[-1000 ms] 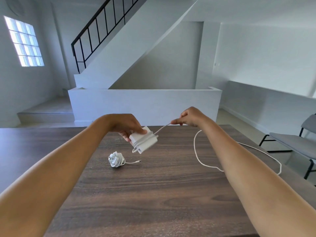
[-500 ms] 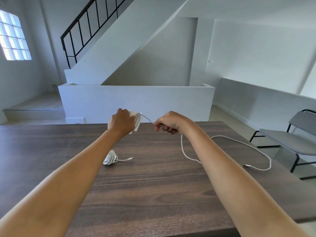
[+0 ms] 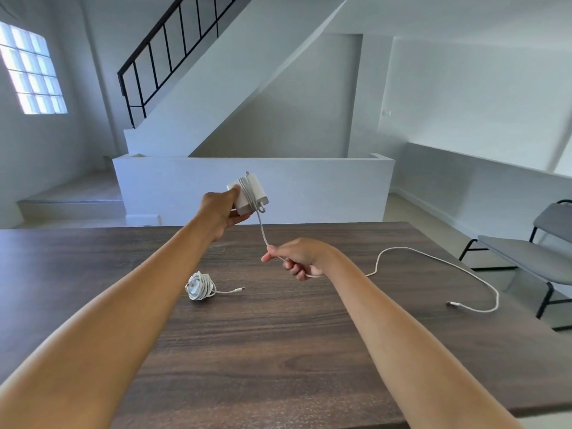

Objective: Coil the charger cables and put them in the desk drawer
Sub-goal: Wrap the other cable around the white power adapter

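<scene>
- While my left hand grips the white charger brick above the far edge of the table, a few turns of its smooth, round cable already lie across the brick's boxy, rounded-corner body.
- My right hand is closed around that cable lower down, pinching it between thumb and fingers, so a short stretch runs taut from the brick to my fist.
- Past my right hand the rest of the cable trails loose over the tabletop in a wide, soft curve, ending in a small plug near the table's right edge.
- A second charger lies on the table between my forearms, already wound into a tight white bundle, with a short tail and connector sticking out to the right.
- The table is dark brown with a streaky wood grain and a matte finish.
- Beyond it stand a low white wall, a white staircase with a black metal railing, and a glass-block window on the left.
- A grey padded chair with black legs sits to the right.
</scene>
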{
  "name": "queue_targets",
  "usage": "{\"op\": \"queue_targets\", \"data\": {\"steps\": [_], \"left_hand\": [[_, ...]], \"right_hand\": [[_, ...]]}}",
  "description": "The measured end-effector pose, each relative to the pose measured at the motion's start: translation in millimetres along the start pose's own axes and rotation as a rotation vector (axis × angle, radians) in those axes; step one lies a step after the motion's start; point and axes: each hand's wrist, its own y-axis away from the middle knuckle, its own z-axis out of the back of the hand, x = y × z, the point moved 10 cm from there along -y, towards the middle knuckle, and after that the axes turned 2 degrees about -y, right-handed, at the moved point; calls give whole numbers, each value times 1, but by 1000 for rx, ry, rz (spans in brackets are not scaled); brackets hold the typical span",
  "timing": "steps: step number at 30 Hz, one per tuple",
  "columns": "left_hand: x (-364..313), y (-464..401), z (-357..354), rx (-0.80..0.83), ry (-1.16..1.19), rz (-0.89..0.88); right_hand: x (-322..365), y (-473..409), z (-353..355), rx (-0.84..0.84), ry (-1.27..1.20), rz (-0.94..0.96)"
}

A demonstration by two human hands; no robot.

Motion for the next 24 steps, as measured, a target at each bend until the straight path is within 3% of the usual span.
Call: {"op": "queue_targets", "data": {"steps": [7, 14, 17, 19, 24], "left_hand": [[-10, 18, -18, 378, -69, 12], [6, 50, -40, 741, -718, 1], [17, 47, -38, 743, -1081, -72], [25, 40, -37, 698, -1204, -96], [33, 27, -35, 457, -1454, -239]], "right_hand": [[3, 1, 44, -139, 55, 80], [16, 15, 107, -452, 564, 93], [24, 22, 129, -567, 606, 142], [38, 27, 130, -592, 582, 206], [62, 37, 113, -565, 493, 267]]}}
